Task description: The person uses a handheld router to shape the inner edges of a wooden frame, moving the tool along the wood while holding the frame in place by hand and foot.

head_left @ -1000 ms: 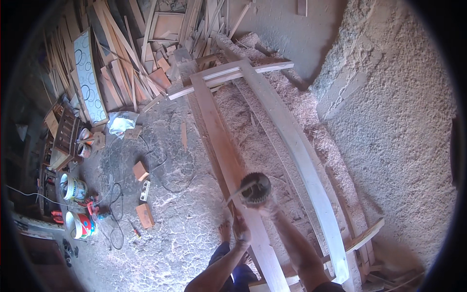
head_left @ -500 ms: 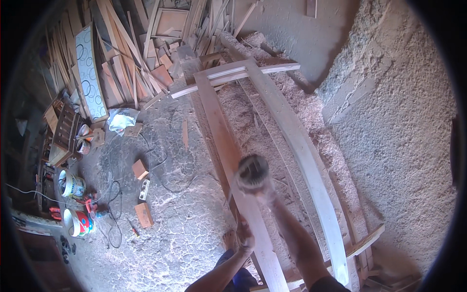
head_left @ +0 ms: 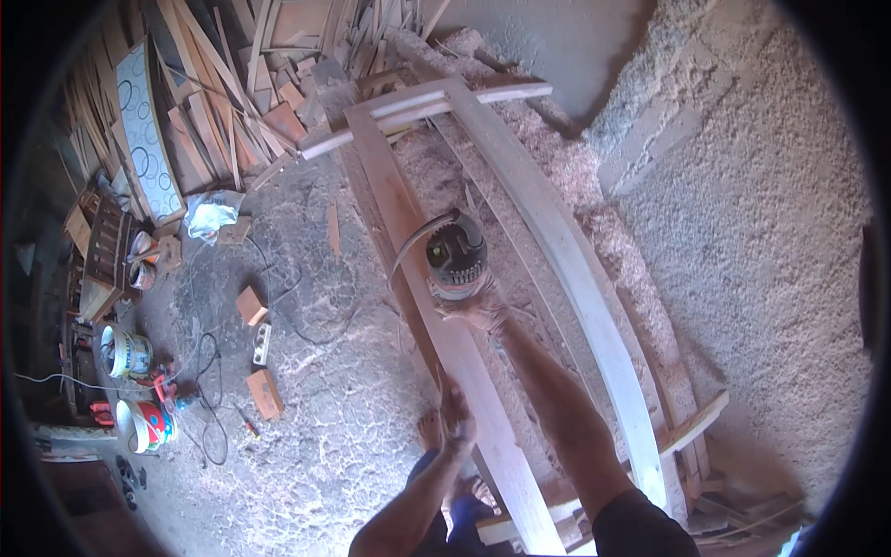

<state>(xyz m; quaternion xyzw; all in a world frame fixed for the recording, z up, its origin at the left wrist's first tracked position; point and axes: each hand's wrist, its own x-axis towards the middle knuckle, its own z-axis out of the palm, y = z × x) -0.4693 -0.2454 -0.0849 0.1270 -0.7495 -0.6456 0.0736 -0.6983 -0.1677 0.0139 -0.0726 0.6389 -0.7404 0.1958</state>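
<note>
Sawdust and shavings covered the workshop floor (head_left: 306, 446), with a pale heap of them banked along the right side. Fingers of the right hand (head_left: 473, 311) were wrapped tight around the base of a router (head_left: 455, 255), which stood upright on the straight plank (head_left: 436, 325), its motor cap facing the camera and its cable (head_left: 413, 243) looping off to the left. Fingers of the left hand (head_left: 457, 418) lay pressed together on the plank's left edge, nearer the body, well short of the router. That plank ran from the lower middle up toward the top, where a crosspiece (head_left: 418, 116) lay over its far end. Just to the right, a curved plank (head_left: 575, 278) arced alongside it, the two meeting near the crosspiece and spreading apart lower down. Bare feet showed beneath the left forearm. Farther left on the floor lay a few wood blocks (head_left: 264, 392), a power strip (head_left: 262, 343) with thin cords, and painted cans (head_left: 125, 351). Offcuts (head_left: 232, 102) were stacked in a pile at the upper left.
</note>
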